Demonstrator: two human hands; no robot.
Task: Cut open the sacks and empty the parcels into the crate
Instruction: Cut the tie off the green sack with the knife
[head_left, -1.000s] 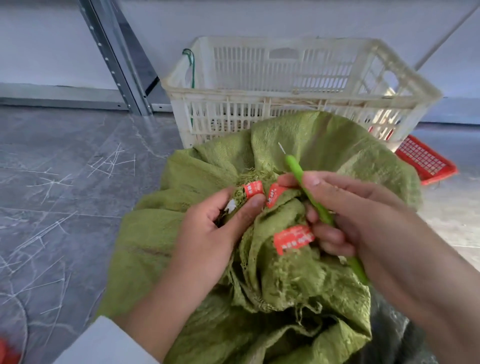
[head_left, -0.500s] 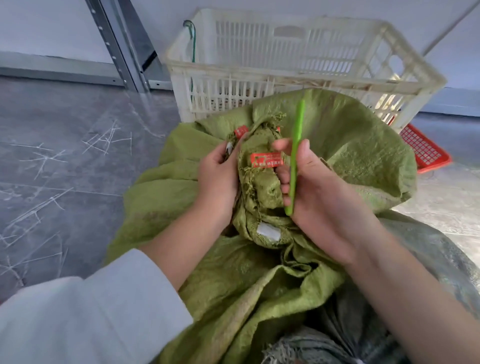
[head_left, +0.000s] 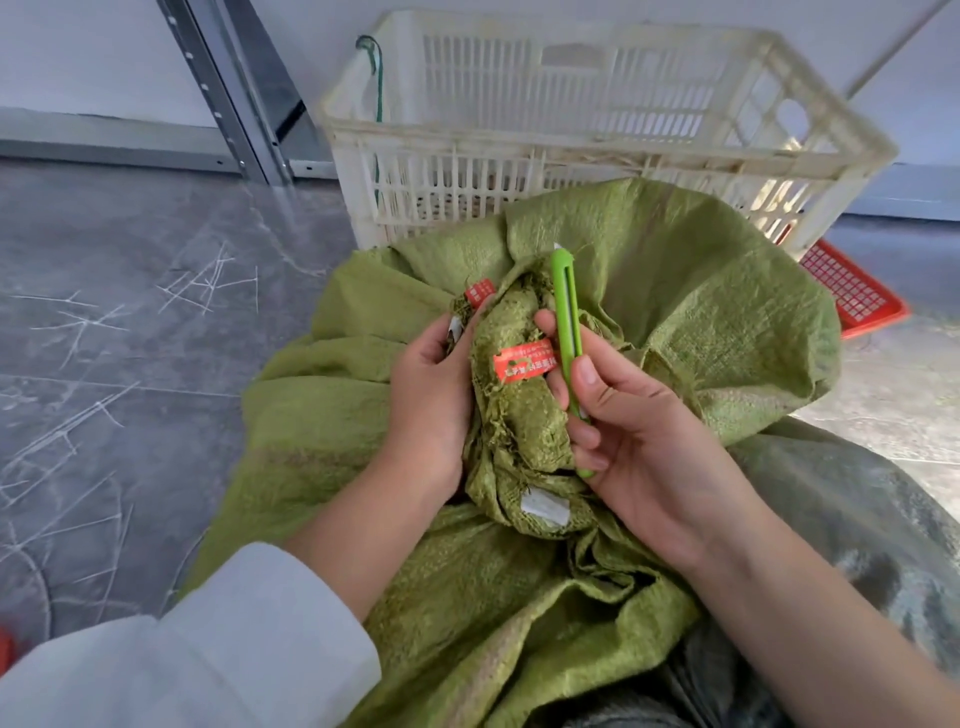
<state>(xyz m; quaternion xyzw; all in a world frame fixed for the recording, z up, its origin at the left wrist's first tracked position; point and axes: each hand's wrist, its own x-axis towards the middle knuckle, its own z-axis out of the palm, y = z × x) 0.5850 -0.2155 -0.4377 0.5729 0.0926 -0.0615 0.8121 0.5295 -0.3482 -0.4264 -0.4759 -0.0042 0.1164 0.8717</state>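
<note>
Green woven sack (head_left: 675, 322) is slumped on the floor (head_left: 130, 312) right up against the front of the white slatted crate (head_left: 571, 140), with its neck all bunched up between the two hands. Left hand (head_left: 431, 395) has its fingers wrapped round the left side of that bunch. Right hand (head_left: 639, 441) is curled round a green box cutter (head_left: 566, 332), thumb pressed on the handle. The cutter stands pretty much upright, its tip pointing toward the crate, and sits just right of a red tag (head_left: 524, 366) on the neck. Second red tag (head_left: 479, 292) pokes out above the left fingers. There's a grey sack (head_left: 857, 545) under the right forearm and a red basket (head_left: 852, 296) behind the crate's right corner. Can't tell what's in the crate through the slats.
</note>
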